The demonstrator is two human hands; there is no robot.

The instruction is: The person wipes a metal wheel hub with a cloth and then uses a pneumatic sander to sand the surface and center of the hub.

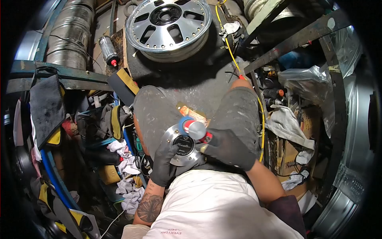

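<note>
My left hand (162,158), in a black glove, grips a round silver wheel centre cap (184,145) over my lap. Its black middle bears script lettering, and several bolts sit around the metal ring. Gloved in black too, my right hand (230,148) is wrapped round a small red and grey power polisher (196,130). The polisher's blue pad (184,123) overlaps the cap's upper edge in this view. Under the tool, an orange and white wrapper (193,113) lies between my thighs.
A polished alloy wheel (191,32) lies on the dark mat ahead. Left of it are a spray can-like cylinder (108,50) and metal frame bars. A yellow cord (262,131) runs along my right leg. Rags (126,167) and plastic bags (308,85) crowd both sides.
</note>
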